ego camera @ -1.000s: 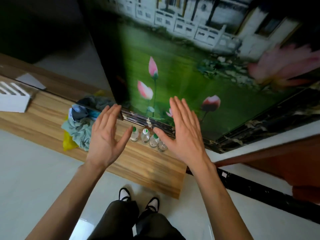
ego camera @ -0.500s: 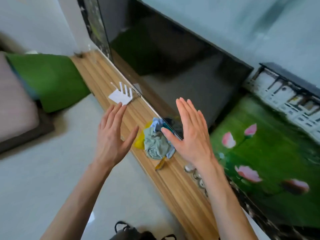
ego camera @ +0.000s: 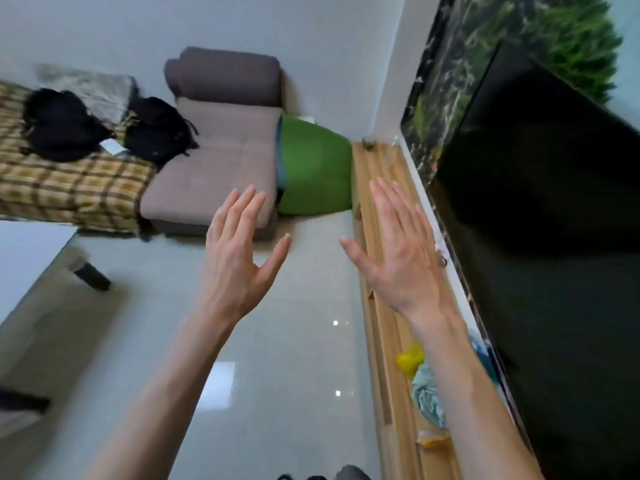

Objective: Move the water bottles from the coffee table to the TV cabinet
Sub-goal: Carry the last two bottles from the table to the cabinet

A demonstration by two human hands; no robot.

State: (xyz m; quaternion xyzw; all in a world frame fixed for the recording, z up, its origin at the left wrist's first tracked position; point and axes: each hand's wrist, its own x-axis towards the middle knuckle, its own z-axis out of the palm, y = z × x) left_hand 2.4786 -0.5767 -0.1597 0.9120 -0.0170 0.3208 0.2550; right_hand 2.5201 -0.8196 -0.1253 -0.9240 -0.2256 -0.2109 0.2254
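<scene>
Both hands are raised in front of the camera with nothing in either grip: the left hand (ego camera: 239,251) is spread flat, fingers together and thumb splayed out to the right, and the right hand (ego camera: 398,251) mirrors it, palm turned inward and thumb pointing left, the two thumbs apart with pale floor (ego camera: 294,358) showing between them. The right hand hangs over the long wooden TV cabinet (ego camera: 381,327), which runs along the wall beneath the dark TV screen (ego camera: 547,237). On the cabinet top, just beside the right forearm, lie a yellow item (ego camera: 410,358) and a bundle of pale blue-green cloth (ego camera: 427,396). No water bottles can be made out in this view. Beyond the hands stands a grey sofa (ego camera: 214,161) with a green cushion (ego camera: 311,174) at its end, touching the cabinet's far end. A checked blanket (ego camera: 69,188) with black bags (ego camera: 62,129) lies further left, and the corner of a white worktop (ego camera: 24,258) enters from the left edge.
</scene>
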